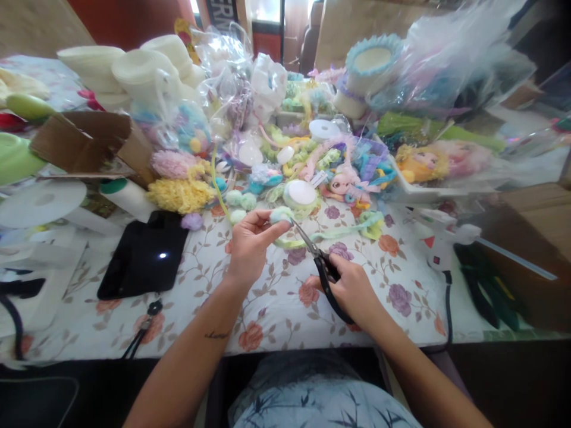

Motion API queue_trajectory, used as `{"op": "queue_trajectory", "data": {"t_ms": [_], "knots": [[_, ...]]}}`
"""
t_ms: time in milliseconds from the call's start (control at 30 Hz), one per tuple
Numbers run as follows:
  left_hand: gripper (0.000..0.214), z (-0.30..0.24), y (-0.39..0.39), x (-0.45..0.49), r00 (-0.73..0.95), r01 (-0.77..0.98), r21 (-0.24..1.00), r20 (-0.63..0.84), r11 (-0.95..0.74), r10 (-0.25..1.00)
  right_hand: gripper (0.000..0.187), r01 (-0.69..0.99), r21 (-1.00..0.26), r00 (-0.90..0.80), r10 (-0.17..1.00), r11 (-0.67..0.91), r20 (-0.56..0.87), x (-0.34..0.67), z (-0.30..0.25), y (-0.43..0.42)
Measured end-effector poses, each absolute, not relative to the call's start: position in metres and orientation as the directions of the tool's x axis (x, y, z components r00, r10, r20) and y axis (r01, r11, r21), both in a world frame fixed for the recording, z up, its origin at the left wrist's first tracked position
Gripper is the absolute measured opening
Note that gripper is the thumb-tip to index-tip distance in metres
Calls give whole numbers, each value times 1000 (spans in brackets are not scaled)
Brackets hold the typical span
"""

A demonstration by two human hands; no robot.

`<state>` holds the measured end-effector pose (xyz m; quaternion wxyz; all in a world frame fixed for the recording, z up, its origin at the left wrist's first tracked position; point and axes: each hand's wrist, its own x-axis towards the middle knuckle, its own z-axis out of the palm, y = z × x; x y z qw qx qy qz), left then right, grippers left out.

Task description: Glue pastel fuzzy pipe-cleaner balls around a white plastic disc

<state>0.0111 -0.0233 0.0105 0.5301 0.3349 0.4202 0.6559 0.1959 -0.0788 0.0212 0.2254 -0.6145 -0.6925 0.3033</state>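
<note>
Between the thumb and fingers of my left hand (pixel 247 246) is a fluffy pale green pom-pom (pixel 281 214). My right hand (pixel 352 288) is closed round the black handles of a pair of scissors (pixel 319 252). The blades point up and left, their tips at the pom-pom's right edge; whether they are parted is too small to tell. Just behind lies a yellow-green fuzzy strip (pixel 330 235) on the flowered cloth. More pale green pom-poms (pixel 241 200) rest beyond my left hand, near a white disc (pixel 300 193).
A black tablet or phone (pixel 145 255) lies at left, near a cardboard box (pixel 89 139) and yellow fuzzy yarn (pixel 181 193). Dolls and coloured trims crowd the back. A white tray (pixel 428 193), a glue gun (pixel 446 235) and dark green pliers-like handles (pixel 484 285) are at right.
</note>
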Motion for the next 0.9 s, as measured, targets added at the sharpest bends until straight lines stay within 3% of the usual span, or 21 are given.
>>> {"op": "queue_trajectory", "data": {"t_ms": [900], "knots": [[26,8,-25,9,-206,-239,952,144,-193,968,39,747,-661,-120,992,70,-30,198,18,-80]]}}
